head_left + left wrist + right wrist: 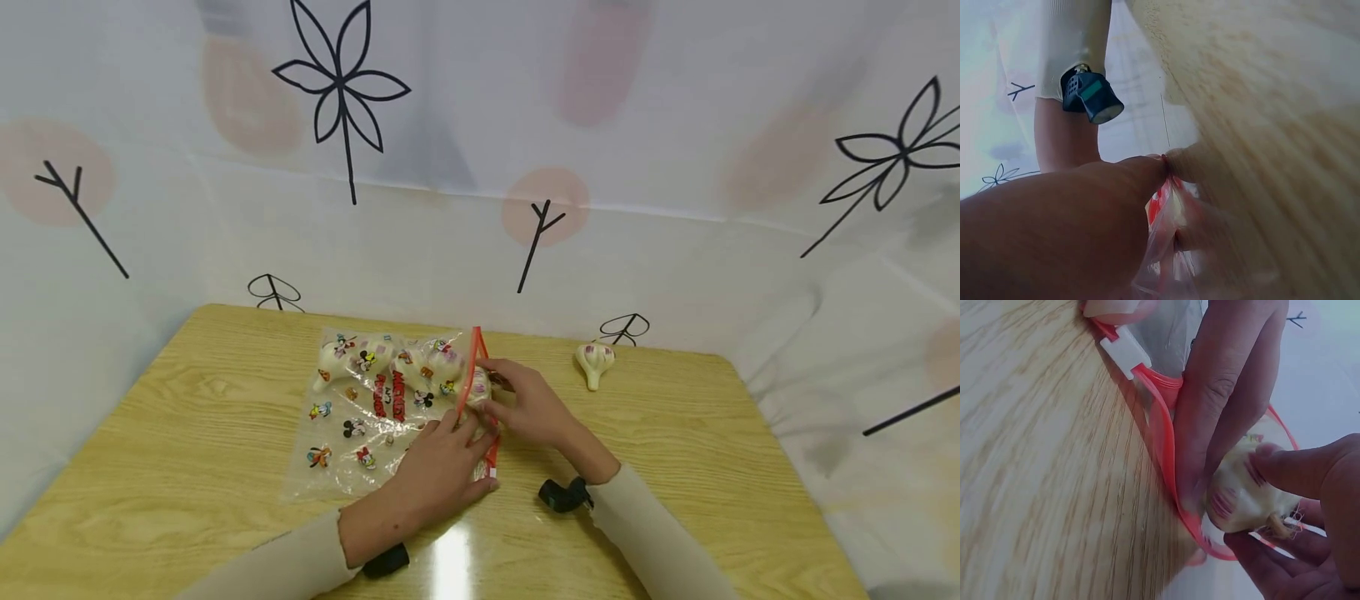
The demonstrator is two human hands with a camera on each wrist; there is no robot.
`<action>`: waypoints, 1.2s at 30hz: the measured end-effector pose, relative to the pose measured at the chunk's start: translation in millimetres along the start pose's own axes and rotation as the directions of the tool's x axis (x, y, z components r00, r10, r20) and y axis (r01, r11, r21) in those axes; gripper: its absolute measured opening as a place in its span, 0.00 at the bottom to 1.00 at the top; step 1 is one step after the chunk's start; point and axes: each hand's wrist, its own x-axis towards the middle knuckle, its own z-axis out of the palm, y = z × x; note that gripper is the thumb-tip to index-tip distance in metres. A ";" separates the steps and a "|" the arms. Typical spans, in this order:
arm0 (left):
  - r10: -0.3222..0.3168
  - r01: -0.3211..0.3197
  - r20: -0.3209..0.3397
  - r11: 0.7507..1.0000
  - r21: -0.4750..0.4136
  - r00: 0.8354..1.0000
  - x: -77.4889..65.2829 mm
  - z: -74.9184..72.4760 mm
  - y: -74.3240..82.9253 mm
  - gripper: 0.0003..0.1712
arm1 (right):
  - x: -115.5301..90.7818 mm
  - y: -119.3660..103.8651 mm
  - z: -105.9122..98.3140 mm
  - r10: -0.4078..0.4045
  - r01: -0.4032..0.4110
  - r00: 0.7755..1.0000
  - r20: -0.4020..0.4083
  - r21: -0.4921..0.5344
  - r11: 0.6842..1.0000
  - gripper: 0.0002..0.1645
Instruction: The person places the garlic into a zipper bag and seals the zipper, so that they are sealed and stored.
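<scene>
A clear zip bag (337, 479) with cartoon prints and a red zip edge lies on the table, its mouth facing right. Several garlic bulbs (378, 354) show through its plastic. My left hand (438, 471) lies over the near part of the mouth and holds its edge; in the right wrist view, two of its fingers (1229, 375) reach inside the red rim. Between thumb and fingers, my right hand (536, 408) grips a garlic bulb (1225, 494) with purple streaks, right at the opening. Its root end points back toward the right palm.
Another garlic bulb (595, 362) stands apart near the table's back edge, right of the bag. A white slider (1125, 351) sits on the red zip. Dark wrist devices (564, 495) are at both sleeves. A patterned cloth (450, 242) hangs behind the wooden table (675, 467).
</scene>
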 end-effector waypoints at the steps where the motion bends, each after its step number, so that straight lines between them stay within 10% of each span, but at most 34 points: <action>1: 0.001 -0.001 -0.001 1.000 0.000 1.000 0.0 0.0 -0.1 0.41 | 1.2 0.0 1.0 0.014 -0.014 1.000 0.003 0.002 1.000 0.36; 20: 0.016 -0.016 -0.005 1.000 0.008 1.000 0.9 -0.6 -1.3 0.39 | 19.3 -2.8 21.4 -0.026 0.036 0.995 -0.093 0.113 0.993 0.05; 36: 0.058 -0.053 -0.069 0.996 0.069 0.996 0.9 0.1 -1.3 0.39 | 30.6 -6.6 33.7 0.016 0.004 0.992 -0.126 0.155 0.988 0.06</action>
